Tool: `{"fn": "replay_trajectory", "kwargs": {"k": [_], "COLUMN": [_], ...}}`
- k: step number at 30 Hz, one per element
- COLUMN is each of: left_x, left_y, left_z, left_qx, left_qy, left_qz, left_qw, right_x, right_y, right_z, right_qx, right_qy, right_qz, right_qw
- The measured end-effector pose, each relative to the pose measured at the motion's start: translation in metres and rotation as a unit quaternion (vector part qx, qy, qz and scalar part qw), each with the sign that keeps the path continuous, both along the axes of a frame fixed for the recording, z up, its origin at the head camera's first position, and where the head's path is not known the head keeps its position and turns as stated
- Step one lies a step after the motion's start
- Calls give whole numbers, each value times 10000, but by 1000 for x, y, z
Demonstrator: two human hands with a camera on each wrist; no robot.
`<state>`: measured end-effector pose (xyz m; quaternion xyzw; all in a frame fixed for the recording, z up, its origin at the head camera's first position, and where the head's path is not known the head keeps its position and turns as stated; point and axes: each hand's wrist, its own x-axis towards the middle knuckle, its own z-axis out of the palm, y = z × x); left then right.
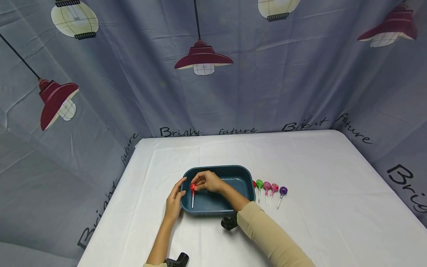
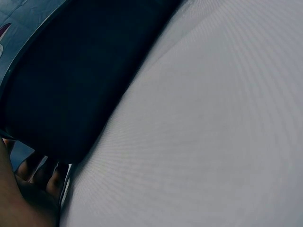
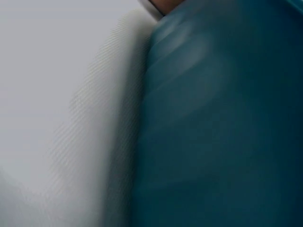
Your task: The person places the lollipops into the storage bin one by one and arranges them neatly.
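While the dark-blue tray (image 1: 211,213) is touched by the spread left hand (image 1: 174,199), a red lollipop (image 1: 193,187) is pinched over its left end by the right hand (image 1: 208,181).

Smooth plastic-looking tray (image 1: 211,213), glossy lollipop (image 1: 193,187), creased matt cloth (image 1: 333,193).

On the table (image 1: 333,167), a row of lollipops (image 1: 267,186) lies right of the tray (image 1: 208,203).

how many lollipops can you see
6: a red lollipop in the right hand; right of the tray, another red, green, two pinks, purple. More may be hidden.
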<state>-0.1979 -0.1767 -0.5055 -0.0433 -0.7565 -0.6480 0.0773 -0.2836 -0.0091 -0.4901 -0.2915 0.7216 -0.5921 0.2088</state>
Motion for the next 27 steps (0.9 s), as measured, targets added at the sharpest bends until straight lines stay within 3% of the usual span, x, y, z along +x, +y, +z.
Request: {"fn": "replay_trajectory", "kwargs": {"k": [6,16,27], "left_x": [0,-1,-1], "left_y": [0,-1,0], "left_z": [-1,-2,-2], "left_qx": [71,89,108], "left_qy": [45,44,5], "left_qz": [-63,-65,-45], "left_qw": [9999,9999,9999], "right_x": [-8,-10,-11], "right_y": [-3,-8,-7], "right_z": [-18,-23,-21], "right_qx": [104,638,700], "right_qy": [127,1080,1143], "right_qz": [-218,-460,-596], "right_qw": [9996,9910,9892]}}
